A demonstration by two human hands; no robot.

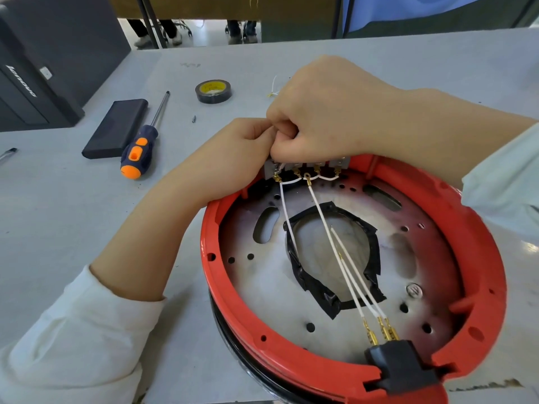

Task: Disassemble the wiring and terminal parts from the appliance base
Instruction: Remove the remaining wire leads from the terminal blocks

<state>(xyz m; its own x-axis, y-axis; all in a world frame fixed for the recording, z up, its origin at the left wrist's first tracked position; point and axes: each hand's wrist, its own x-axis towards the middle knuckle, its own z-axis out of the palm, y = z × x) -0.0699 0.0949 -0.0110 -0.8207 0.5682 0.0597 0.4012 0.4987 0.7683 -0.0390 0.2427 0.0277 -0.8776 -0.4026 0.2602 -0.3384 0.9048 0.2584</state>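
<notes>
The round appliance base (335, 371), rimmed in red plastic, lay on the grey table (87, 228) directly in front of the person, its perforated metal plate (262, 295) facing up. A patch of black tape (318, 290) edged the plate's central opening. At the far rim stood the terminal block (309, 167), a row of brass lugs linked by short white loops. From it, white wires (329, 237) ran across the plate to brass spade connectors (382, 330) plugged into a black socket (402, 365) at the near rim. Both hands met over the left end of the terminal block. The right hand (323, 112) was clenched, fingers curled downward onto the block, apparently pinching a wire end there, though the contact was hidden. The left hand (230, 158) lay beside it with fingertips pressed against the right hand's knuckles; whether it grasped anything could not be told. On the table to the left rested a screwdriver (143, 144) with a blue-and-orange handle, a flat black case (116, 128), and farther back a roll of black tape (213, 91).
</notes>
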